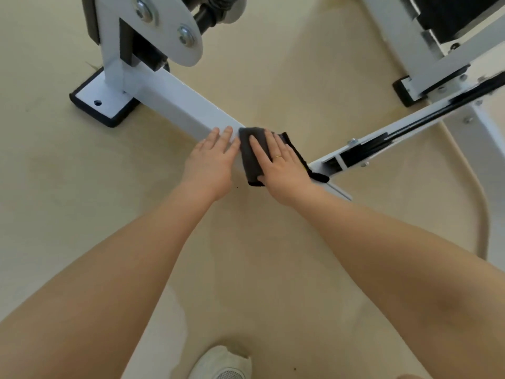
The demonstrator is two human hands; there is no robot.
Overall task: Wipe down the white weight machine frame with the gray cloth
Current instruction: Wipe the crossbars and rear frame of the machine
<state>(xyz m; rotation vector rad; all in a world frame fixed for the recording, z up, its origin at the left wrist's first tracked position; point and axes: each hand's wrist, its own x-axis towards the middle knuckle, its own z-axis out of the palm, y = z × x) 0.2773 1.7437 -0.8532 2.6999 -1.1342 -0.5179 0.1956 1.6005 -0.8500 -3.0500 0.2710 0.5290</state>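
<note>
**Q:** Where is the cloth (252,157)?

**A:** Under my right hand (282,166). My fingers (258,149) lie straight and slightly spread on top of it, pressing it flat against the frame (175,102). It is folded, dark gray, and drapes over the low white beam; one edge sticks out past my fingertips, another hangs down beside my thumb on the near face of the beam.

**Q:** And the left hand (211,162)?

**A:** Just beside the cloth, on the bare beam. Its fingers are straight and close together, resting on the top of the beam, holding nothing. The thumb side nearly touches the cloth's edge.

**Q:** What lies beyond your fingertips?

**A:** The beam runs away from my left fingers to a foot plate (102,101) with a black rim, where an upright post stands on it. Above that, a white plate with two bolts (164,23).

**Q:** And off the right hand?

**A:** A second white bar (410,127), with a black strip along it, meets the beam just past my little finger. I wear a ring (278,156) on that hand.

**Q:** Nearer you?

**A:** Beige floor (246,255) under both forearms, and one white shoe (221,363) well behind my wrists.
</note>
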